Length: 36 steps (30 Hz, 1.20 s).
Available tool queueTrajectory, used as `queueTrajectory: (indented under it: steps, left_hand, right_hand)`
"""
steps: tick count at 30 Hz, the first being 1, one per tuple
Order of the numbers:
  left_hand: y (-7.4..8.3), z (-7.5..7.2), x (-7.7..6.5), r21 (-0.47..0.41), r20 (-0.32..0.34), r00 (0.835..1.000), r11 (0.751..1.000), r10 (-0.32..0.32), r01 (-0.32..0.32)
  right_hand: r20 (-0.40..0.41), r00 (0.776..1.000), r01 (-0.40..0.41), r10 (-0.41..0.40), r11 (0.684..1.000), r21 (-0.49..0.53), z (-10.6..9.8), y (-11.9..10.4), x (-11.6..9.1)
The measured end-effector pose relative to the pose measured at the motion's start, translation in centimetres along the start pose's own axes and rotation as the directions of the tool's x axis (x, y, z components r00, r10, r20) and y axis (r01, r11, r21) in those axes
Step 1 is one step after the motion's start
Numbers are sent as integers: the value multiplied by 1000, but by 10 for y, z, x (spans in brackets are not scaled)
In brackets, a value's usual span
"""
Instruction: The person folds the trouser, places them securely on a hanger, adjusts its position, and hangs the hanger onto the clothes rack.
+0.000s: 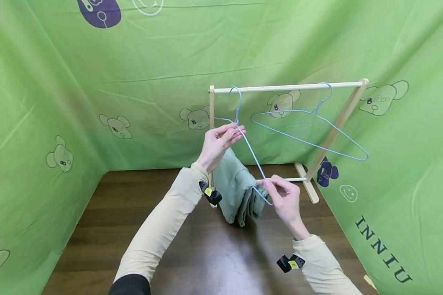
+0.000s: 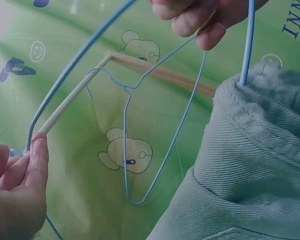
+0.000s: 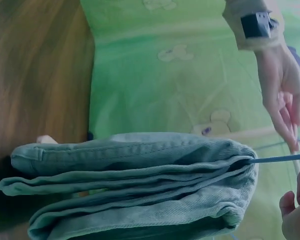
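Observation:
A blue wire hanger (image 1: 252,151) carries folded grey-green trousers (image 1: 233,186) draped over its lower bar. My left hand (image 1: 218,143) pinches that hanger just below its hook, fingers pointing right. The hook overlaps the left end of the rack's white rail (image 1: 277,88) in the head view. Lower and to the right, my right hand (image 1: 285,200) pinches the hanger's sloping side near its right corner, beside the trousers. In the right wrist view the trousers (image 3: 140,185) show several stacked folds, with the wire coming out at their folded edge.
A second blue hanger (image 1: 306,142), without clothing, hangs on the rail's right part. The small rack has wooden side posts (image 1: 337,123) and feet on a brown wooden table (image 1: 133,229). Green printed cloth (image 1: 151,49) encloses the back and sides.

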<state>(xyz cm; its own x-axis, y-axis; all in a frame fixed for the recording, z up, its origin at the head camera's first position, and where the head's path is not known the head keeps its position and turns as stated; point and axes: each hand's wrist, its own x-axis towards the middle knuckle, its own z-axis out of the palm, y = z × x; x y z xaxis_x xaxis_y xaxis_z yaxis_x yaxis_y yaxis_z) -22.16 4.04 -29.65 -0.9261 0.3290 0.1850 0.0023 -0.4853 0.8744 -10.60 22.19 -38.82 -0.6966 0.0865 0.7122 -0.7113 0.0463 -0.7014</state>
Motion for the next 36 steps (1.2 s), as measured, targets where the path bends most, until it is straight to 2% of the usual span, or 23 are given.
queueTrajectory:
  steps: [7, 12, 15, 20, 23, 30, 34, 36]
  left_hand:
    - [3, 5, 7, -117, 43, 996, 990, -80, 84]
    - [2, 8, 12, -132, 126, 983, 980, -132, 148]
    - [2, 10, 16, -133, 151, 976, 976, -154, 175]
    - [2, 11, 21, -125, 154, 967, 967, -202, 222]
    - [2, 12, 24, -113, 154, 960, 961, -235, 253]
    - [-4, 10, 28, -102, 127, 952, 951, -280, 293]
    - [-6, 5, 28, -77, 111, 945, 945, -308, 317]
    - [-6, 2, 28, -8, 105, 944, 949, -314, 316]
  right_hand:
    - [-117, 993, -22, 14, 998, -62, -19, 8, 21]
    - [-196, 980, -48, 26, 993, -107, -29, 17, 36]
    - [-227, 973, -84, 50, 986, -144, -33, 23, 45]
    - [-288, 948, -189, 134, 967, -172, -34, 29, 57]
    - [-319, 934, -225, 162, 959, -174, -31, 25, 62]
    - [-311, 926, -284, 212, 936, -207, -26, 11, 68]
    - [-314, 913, -334, 260, 918, -213, -30, 21, 68]
    - [-307, 910, -353, 280, 911, -215, -36, 32, 67]
